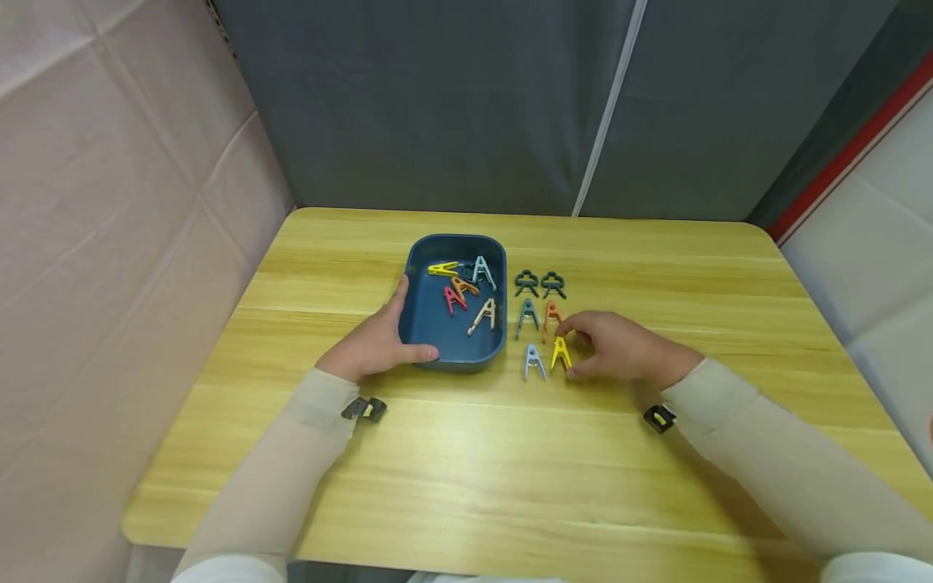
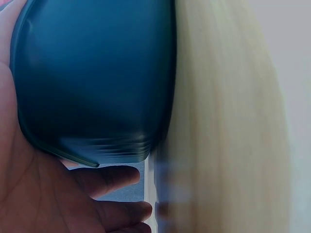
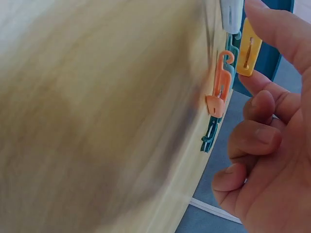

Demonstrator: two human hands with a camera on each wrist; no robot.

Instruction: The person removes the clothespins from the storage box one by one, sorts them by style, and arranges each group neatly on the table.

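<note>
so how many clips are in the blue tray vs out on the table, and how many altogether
Clips in the blue tray: 5, possibly a sixth dark one half hidden
Clips on the table, in a grid by the right hand: 6
Total: 11 clearly visible

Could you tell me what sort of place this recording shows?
Probably a screened-off recording booth: a small wooden table enclosed by grey fabric panels, with only a blue tray and coloured clothes pegs laid out.
</note>
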